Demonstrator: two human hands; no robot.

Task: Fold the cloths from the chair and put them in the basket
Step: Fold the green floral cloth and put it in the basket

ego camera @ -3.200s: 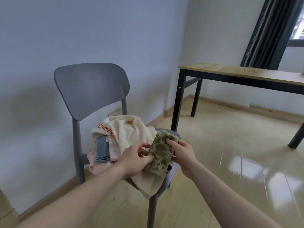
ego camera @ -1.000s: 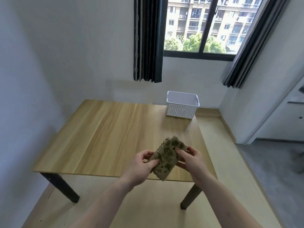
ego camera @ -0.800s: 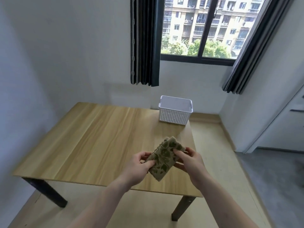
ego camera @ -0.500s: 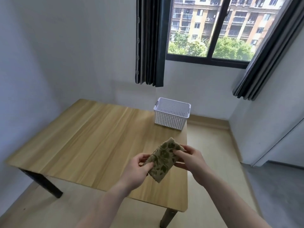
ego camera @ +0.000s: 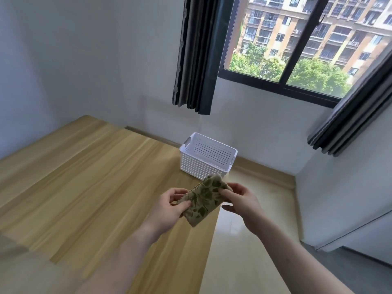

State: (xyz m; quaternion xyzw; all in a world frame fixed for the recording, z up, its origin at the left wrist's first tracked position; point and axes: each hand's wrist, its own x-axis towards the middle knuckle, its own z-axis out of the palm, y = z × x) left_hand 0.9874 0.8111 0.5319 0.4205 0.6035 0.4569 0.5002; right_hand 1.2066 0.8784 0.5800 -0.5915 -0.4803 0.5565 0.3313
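Observation:
A folded olive-green cloth with a leaf pattern [ego camera: 203,200] is held up between both hands, over the right edge of the wooden table [ego camera: 84,183]. My left hand [ego camera: 169,205] pinches its left edge and my right hand [ego camera: 239,199] pinches its right edge. A white perforated plastic basket [ego camera: 206,159] stands on the table's far right corner, just beyond the cloth, and looks empty inside. The chair is out of view.
A dark curtain [ego camera: 197,54] hangs behind the basket beside a window [ego camera: 297,39]. A second curtain [ego camera: 356,115] hangs at the right. Shiny floor [ego camera: 250,240] lies to the right of the table, with a white wall and a cabinet beyond.
I have turned from the chair to the table, carrying the green cloth in both hands. Over the last second the basket has come closer, now just beyond the cloth.

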